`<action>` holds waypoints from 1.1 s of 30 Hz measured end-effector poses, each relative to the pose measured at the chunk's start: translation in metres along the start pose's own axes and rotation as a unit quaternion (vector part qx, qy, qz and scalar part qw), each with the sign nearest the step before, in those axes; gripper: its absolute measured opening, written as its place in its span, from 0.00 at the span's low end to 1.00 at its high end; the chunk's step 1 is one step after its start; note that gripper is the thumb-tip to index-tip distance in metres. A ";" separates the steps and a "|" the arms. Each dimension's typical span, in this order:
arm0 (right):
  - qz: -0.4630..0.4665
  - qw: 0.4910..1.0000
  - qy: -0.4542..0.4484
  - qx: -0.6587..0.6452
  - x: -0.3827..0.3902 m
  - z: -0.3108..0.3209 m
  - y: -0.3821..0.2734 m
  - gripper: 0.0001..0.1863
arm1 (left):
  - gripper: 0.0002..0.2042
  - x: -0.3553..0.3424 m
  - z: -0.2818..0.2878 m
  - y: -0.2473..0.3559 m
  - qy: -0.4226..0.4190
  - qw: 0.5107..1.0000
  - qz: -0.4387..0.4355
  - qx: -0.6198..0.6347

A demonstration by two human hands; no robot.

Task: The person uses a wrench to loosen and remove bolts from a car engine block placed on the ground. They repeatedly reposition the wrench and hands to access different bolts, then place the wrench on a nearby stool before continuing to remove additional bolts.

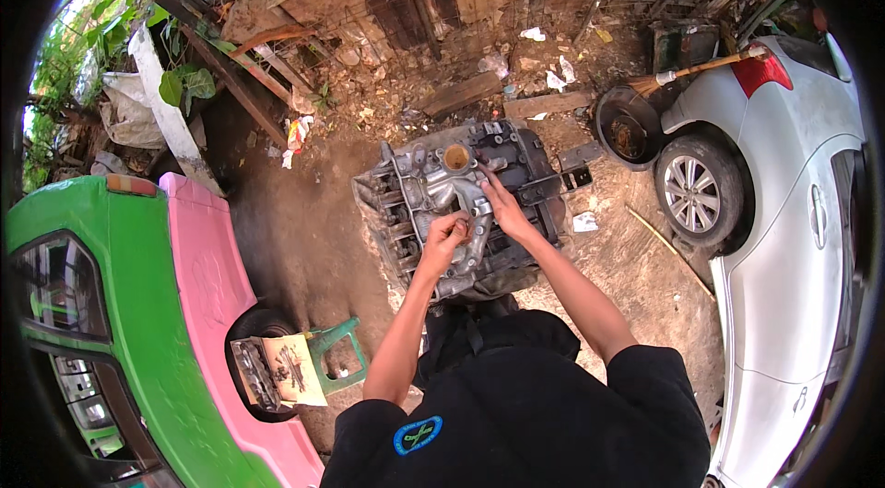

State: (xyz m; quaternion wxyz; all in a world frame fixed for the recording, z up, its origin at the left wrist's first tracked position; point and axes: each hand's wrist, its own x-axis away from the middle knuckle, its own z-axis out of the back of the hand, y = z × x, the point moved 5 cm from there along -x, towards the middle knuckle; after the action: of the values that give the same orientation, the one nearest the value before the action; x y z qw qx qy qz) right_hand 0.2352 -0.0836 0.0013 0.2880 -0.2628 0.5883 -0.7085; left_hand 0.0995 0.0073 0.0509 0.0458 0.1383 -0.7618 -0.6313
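Both my hands are down on the engine block (pixel 433 184), sitting on the dirt dead ahead at twelve o'clock. My left hand (pixel 446 239) is curled tight, fingers closed around something small I can't make out. My right hand (pixel 502 207) lies flat and open on the metal housing, gripping nothing. White car (pixel 784 211) at three o'clock, green and pink car (pixel 138 304) at nine.

Engine block (pixel 433 202): grey, grimy metal assembly resting on bare dirt ground, tilted slightly. A cast aluminium manifold (pixel 461 198) lies across its top, with 1 round, rust-coloured opening (pixel 456 156) near the far end. Dark plastic parts flank its right side.
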 end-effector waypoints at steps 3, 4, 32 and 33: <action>0.007 1.000 0.001 0.005 0.008 0.006 0.002 0.32 | 0.22 -0.005 -0.001 -0.003 0.005 0.999 0.029 0.030; 0.020 1.000 0.006 0.006 0.010 0.007 0.001 0.32 | 0.21 -0.007 -0.002 -0.001 0.002 0.999 0.024 0.027; -0.003 0.986 -0.111 0.126 0.005 0.021 -0.001 0.33 | 0.15 -0.028 0.050 -0.059 0.539 0.825 0.140 0.092; 0.012 0.984 -0.108 0.141 0.007 0.022 -0.001 0.34 | 0.15 -0.024 0.047 -0.055 0.548 0.824 0.120 0.075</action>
State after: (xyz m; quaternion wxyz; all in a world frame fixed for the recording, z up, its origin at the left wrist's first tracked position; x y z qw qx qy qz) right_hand 0.2461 -0.1033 0.0064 0.3922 -0.2871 0.4509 -0.7486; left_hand 0.1193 0.0492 -0.0097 0.5206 0.3726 -0.6668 -0.3816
